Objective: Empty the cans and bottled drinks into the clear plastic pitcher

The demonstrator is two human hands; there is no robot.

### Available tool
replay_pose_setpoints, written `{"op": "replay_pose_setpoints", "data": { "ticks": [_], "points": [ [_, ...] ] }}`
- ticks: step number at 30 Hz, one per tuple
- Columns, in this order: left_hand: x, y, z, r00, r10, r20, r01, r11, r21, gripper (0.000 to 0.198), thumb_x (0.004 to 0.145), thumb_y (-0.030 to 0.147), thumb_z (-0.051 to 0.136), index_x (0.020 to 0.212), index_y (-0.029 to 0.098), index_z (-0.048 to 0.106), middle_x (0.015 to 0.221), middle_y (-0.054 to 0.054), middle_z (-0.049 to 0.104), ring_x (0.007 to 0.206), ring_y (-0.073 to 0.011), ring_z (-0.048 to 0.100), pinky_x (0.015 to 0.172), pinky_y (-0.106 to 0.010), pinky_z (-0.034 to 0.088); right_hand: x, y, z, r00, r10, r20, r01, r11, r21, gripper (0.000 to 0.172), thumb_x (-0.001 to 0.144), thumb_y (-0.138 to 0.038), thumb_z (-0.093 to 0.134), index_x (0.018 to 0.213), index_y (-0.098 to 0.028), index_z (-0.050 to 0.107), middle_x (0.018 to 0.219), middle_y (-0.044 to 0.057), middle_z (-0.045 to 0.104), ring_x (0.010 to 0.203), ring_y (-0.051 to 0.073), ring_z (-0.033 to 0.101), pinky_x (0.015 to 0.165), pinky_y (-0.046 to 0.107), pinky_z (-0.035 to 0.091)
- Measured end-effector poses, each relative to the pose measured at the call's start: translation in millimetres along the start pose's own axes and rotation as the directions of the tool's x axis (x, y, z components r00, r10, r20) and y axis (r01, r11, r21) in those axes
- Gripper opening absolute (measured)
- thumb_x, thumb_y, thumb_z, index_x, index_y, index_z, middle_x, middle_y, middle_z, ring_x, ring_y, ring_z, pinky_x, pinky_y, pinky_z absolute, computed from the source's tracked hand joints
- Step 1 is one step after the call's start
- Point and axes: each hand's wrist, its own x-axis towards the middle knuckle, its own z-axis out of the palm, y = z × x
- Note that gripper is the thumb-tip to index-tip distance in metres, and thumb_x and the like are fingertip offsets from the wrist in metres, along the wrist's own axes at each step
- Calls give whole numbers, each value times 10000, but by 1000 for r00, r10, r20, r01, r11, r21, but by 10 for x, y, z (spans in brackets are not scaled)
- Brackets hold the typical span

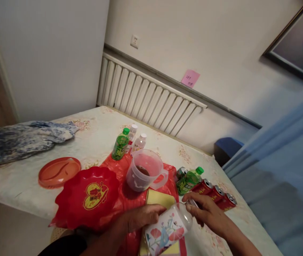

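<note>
A clear plastic bottle [167, 229] with a flowered label lies tilted between my hands, its neck toward the upper right. My left hand [141, 218] is closed around the bottle's side. At the neck, the fingers of my right hand [207, 211] pinch the whitish cap [192, 203], which is mostly hidden by them. Beneath the bottle is a yellow cloth [158, 197] on a red plastic sheet [109, 161]. Just beyond my hands stands a translucent measuring jug [143, 174] with dark liquid inside. A red scalloped tray [74, 192] sits left of my left hand.
Behind the jug stand a green bottle [120, 145] and two clear, white-capped bottles [138, 144]. Another green bottle [189, 182] and several cans [215, 193] are at the right. An orange lid [59, 171] and patterned fabric [26, 142] lie left. A blue curtain [282, 170] hangs at the right.
</note>
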Motion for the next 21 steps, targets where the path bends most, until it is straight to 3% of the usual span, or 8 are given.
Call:
{"op": "replay_pose_setpoints", "data": {
  "ticks": [2, 4, 8, 11, 15, 18, 21],
  "points": [
    [18, -40, -10, 995, 37, 92, -36, 999, -22, 732, 608, 542, 794, 1229, 203, 604, 1118, -32, 629, 965, -222, 559, 766, -271, 452, 35, 31, 71, 1000, 6, -17, -6, 1000, -18, 347, 888, -519, 540, 965, -198, 643, 687, -31, 514, 526, 100, 484, 444, 189, 384],
    [40, -93, -16, 994, 21, 109, -21, 1000, -6, 794, 532, 464, 864, 1234, 218, 588, 1094, -15, 624, 955, -214, 551, 761, -264, 454, 72, 20, 118, 1000, -17, -2, 17, 999, -47, 321, 894, -494, 541, 943, -193, 642, 677, -32, 510, 527, 100, 474, 442, 189, 374],
    [25, -99, -5, 996, -46, 70, 43, 998, 45, 703, 588, 391, 854, 1213, 226, 578, 993, 16, 633, 874, -179, 556, 745, -263, 451, 150, 13, 153, 997, -71, 18, 72, 997, -33, 342, 891, -511, 533, 941, -189, 638, 704, -19, 523, 570, 117, 490, 427, 187, 369],
    [-31, -37, -16, 994, -69, 80, 69, 998, 0, 685, 623, 406, 833, 1223, 213, 563, 974, 21, 633, 860, -171, 567, 718, -250, 447, 240, 85, 141, 992, -45, -118, 54, 995, 81, 425, 875, -573, 503, 991, -182, 622, 790, 1, 560, 551, 116, 498, 422, 210, 385],
    [-93, 7, -64, 984, -157, 81, 154, 987, 45, 689, 561, 425, 869, 1142, 200, 573, 927, 15, 628, 802, -154, 579, 662, -235, 452, 421, 297, 165, 947, 62, -314, 8, 976, 217, 472, 827, -592, 528, 1036, -175, 598, 795, 0, 609, 440, 85, 426, 439, 241, 374],
    [-127, 12, -79, 982, -181, 54, 177, 982, 61, 674, 560, 424, 868, 1124, 206, 570, 922, 12, 624, 786, -147, 576, 645, -231, 451, 563, 523, 294, 947, 56, -315, -11, 990, 144, 392, 787, -521, 584, 979, -181, 623, 703, -16, 589, 509, 129, 498, 478, 253, 402],
    [-155, 9, -73, 982, -186, 24, 185, 981, 53, 683, 520, 404, 876, 1094, 198, 568, 893, 15, 613, 755, -138, 560, 603, -218, 430, 665, 720, 501, 948, -71, -309, 73, 997, -5, 321, 763, -435, 609, 979, -199, 643, 746, 11, 626, 671, 191, 594, 582, 294, 469]
  ]
}}
